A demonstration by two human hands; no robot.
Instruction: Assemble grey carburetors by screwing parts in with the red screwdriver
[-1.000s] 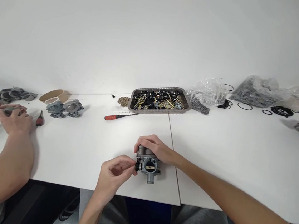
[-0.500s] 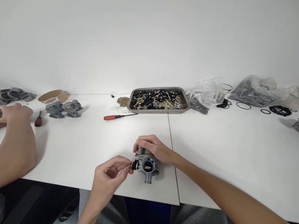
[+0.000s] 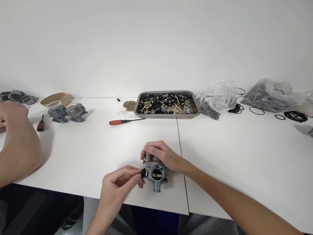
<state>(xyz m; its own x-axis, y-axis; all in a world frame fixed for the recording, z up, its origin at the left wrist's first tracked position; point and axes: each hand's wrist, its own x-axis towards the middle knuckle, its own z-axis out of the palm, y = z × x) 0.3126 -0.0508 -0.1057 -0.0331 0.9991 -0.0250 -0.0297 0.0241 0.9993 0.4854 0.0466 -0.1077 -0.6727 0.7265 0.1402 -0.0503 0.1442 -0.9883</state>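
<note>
A grey metal carburetor (image 3: 158,174) stands on the white table in front of me, its round bore facing me with a brass-coloured piece across it. My right hand (image 3: 161,152) is wrapped over the top of the carburetor and steadies it. From the left, the thumb and fingers of my left hand (image 3: 125,182) pinch a small black fitting (image 3: 143,173) on the carburetor's left side. The fingertips hide part of that fitting.
A metal tray (image 3: 168,116) of small parts stands behind, with brass pieces (image 3: 129,105) and a red-handled screwdriver (image 3: 119,122) near it. Two carburetor bodies (image 3: 67,112) sit left, beside a co-worker's arm (image 3: 20,147). Plastic bags (image 3: 272,96) and black rings (image 3: 256,111) lie right.
My left fingers have shifted slightly right, closer to the carburetor, and the brass piece in the bore looks turned. The co-worker's upper hand has moved a little up and left.
</note>
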